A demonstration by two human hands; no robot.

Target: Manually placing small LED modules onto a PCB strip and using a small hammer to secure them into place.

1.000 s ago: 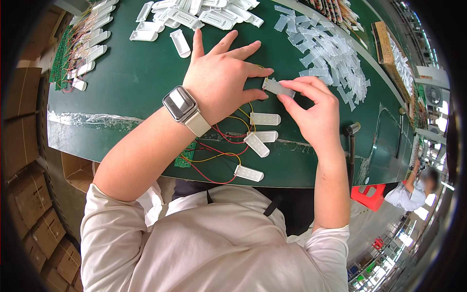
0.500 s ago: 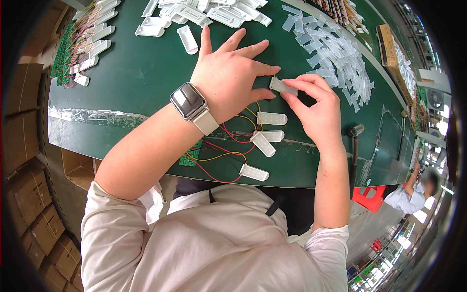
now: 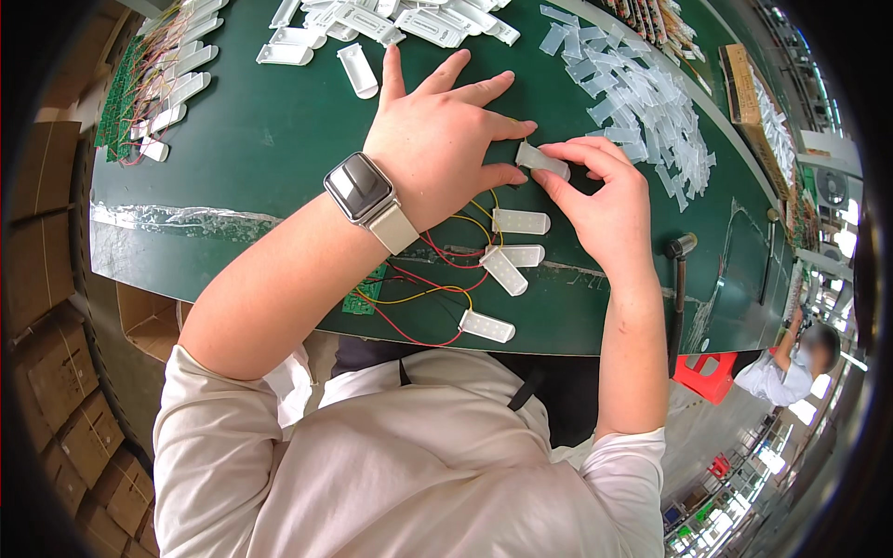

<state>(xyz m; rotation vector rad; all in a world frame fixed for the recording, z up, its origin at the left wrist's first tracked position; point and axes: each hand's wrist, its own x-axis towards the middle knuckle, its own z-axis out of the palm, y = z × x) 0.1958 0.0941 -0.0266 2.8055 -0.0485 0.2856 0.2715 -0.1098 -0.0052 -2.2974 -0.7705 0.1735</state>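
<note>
My right hand (image 3: 609,191) pinches a small white lamp piece (image 3: 543,163) between thumb and fingers; its surface looks frosted, perhaps from a clear sheet over it. My left hand (image 3: 442,130), with a watch at the wrist, spreads over the table. Its index finger and thumb reach to either side of the lamp piece's left end; I cannot tell whether they touch it. Below lie several white lamp pieces (image 3: 521,221) with rows of dots, wired in red, yellow and black. A green circuit board (image 3: 364,290) is partly hidden under my left forearm.
White plastic shells (image 3: 433,28) are heaped at the far edge, one loose shell (image 3: 358,72) beside them. Clear plastic pieces (image 3: 642,102) spread at the right. Wired boards (image 3: 119,116) lie far left. A dark metal-headed tool (image 3: 681,247) stands right of my forearm, near a red stool (image 3: 704,377).
The lamp piece in my right hand has tilted slightly, and the right fingers have shifted a little on it. My left hand stays nearly in place.
</note>
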